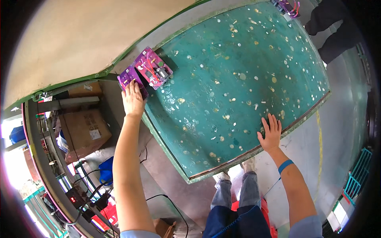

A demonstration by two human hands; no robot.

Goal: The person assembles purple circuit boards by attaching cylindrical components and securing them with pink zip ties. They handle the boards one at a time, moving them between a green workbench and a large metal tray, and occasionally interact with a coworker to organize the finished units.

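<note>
Your left hand (133,99) lies flat, fingers together, on a purple circuit board (132,79) at the green table's (238,79) left edge, beside a second purple board (154,68). Your right hand (270,133) rests open, fingers spread, on the table's near edge.

Purple circuit board (132,80) under the left hand's (133,99) fingertips, lying flat at the table's left edge, second purple board (153,68) with red wires just beyond, tilted

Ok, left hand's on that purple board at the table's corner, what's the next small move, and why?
Probably close the left hand around the purple circuit board: the fingers lie flat on it, not gripping, and it sits at the green table edge. The right hand rests flat on the near edge.
</note>
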